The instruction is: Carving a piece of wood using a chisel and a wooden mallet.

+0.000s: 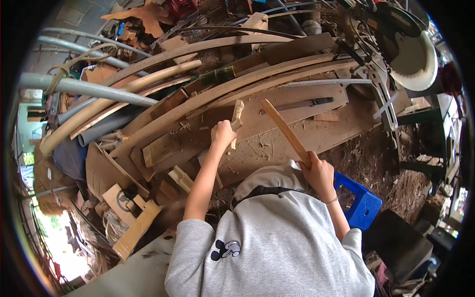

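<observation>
My left hand (pixel 223 134) is closed around a pale, unevenly carved piece of wood (pixel 238 110), which stands up and also pokes out below the fingers. Farther right, my right hand (pixel 319 173) grips the near end of a flat, tan wooden stick (pixel 286 129) that slants away to the upper left. The two pieces are apart, both over a dusty wooden board (pixel 252 148) strewn with shavings. Beyond the stick lies a long, narrow dark tool (pixel 297 105) with a black end; its kind is unclear.
Long curved wooden strips (pixel 237 85) span the bench's far side, near a metal ruler (pixel 326 82). Grey pipes (pixel 94 89) jut in from the left. A saw machine (pixel 396 54) stands at far right. A blue plastic stool (pixel 363 203) is beside my right arm; wood offcuts (pixel 136 222) lie left.
</observation>
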A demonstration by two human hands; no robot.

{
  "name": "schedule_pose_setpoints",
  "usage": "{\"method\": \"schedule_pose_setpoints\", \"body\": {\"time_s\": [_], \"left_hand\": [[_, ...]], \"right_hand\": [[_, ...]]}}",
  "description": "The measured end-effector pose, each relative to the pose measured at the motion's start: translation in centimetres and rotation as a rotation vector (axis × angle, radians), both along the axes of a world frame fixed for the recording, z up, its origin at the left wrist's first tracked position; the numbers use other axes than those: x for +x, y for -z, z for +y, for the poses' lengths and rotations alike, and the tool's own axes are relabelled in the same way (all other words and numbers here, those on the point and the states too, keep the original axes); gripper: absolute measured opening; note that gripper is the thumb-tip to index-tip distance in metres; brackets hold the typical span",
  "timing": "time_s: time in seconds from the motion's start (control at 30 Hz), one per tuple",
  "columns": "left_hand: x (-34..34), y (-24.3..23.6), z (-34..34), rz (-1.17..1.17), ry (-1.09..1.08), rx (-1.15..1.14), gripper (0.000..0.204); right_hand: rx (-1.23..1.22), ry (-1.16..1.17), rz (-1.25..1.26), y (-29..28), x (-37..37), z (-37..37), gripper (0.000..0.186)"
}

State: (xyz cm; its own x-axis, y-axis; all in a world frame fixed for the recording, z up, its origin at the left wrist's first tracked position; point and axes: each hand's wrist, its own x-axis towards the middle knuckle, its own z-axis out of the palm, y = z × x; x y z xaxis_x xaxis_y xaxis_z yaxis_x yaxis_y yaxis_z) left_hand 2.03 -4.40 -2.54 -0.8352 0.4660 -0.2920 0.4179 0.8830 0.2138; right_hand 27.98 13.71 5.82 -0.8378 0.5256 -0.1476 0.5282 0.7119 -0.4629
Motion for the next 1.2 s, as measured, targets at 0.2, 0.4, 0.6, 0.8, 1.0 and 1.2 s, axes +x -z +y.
{"method": "schedule_pose_setpoints", "body": {"time_s": [0.2, 0.4, 0.6, 0.8, 1.0, 1.2], "left_hand": [[-0.5, 0.0, 1.5, 0.031, -0.012, 0.084, 0.026], [-0.9, 0.4, 1.2, 0.07, -0.022, 0.111, 0.038], [-1.1, -0.8, 0.5, 0.169, -0.051, 0.307, 0.047], [-2.4, -5.7, -0.3, 0.188, -0.242, 0.811, 0.036], [-1.8, -10.5, -0.3, -0.278, -0.054, 1.386, 0.028], [-0.7, -9.3, 0.1, -0.61, 0.221, 1.532, 0.021]], "right_hand": [[-0.013, 0.045, 0.0, -0.1, 1.0, 0.3, 0.029], [-0.004, 0.085, 0.0, 0.2, 2.0, 0.5, 0.027], [0.024, 0.087, 0.013, 0.2, 2.4, 0.6, 0.028], [0.025, 0.061, 0.03, 0.4, 2.4, 0.5, 0.028], [0.026, 0.036, -0.004, 0.2, 2.2, 0.5, 0.027], [0.035, 0.014, 0.007, 0.5, 2.4, 0.5, 0.028]]}}
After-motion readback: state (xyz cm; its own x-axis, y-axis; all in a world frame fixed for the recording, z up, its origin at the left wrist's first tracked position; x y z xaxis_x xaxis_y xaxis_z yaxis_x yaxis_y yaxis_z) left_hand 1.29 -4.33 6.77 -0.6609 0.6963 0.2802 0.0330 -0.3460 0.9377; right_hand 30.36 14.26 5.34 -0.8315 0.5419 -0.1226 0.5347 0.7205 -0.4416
